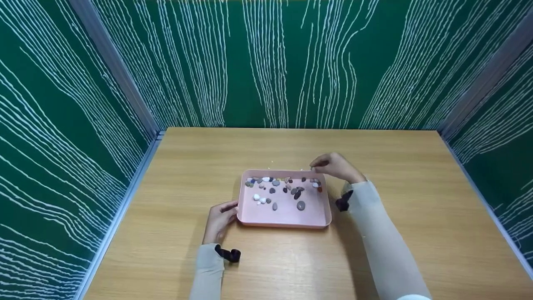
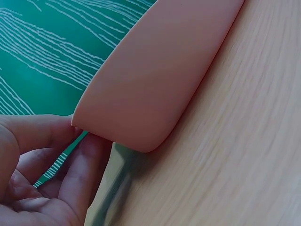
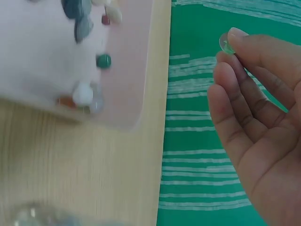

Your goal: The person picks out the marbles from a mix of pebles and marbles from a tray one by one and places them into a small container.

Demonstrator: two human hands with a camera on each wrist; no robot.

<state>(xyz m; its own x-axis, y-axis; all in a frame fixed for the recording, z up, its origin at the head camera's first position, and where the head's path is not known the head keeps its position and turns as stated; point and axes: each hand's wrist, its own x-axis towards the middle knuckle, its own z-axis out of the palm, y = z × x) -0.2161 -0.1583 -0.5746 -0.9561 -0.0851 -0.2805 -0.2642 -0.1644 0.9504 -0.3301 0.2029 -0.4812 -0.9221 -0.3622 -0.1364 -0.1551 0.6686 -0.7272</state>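
The fingers (image 3: 244,84) of the right hand (image 1: 335,166) are drawn together at their tips and pinch a small pale-green translucent stone (image 3: 225,43), lifted above the far right corner of the pink tray (image 1: 287,216); the right wrist view shows the stone caught at a fingertip, with the other fingers lying loosely curved below it. Held so high at the very tips, the stone stays free of the tray and in plain sight. The left hand (image 1: 219,219) rests on the wooden table (image 1: 416,187) at the tray's near left corner, its thumb and fingers (image 2: 82,174) closed on the rim there, which seems to steady the tray against sliding. Inside the tray, small pebbles (image 1: 283,187) of grey, white, blue and reddish colours lie scattered, most in a loose row along the far wall, a few nearer the middle. Green panels with white lines (image 1: 266,62) wall in the table on three sides.
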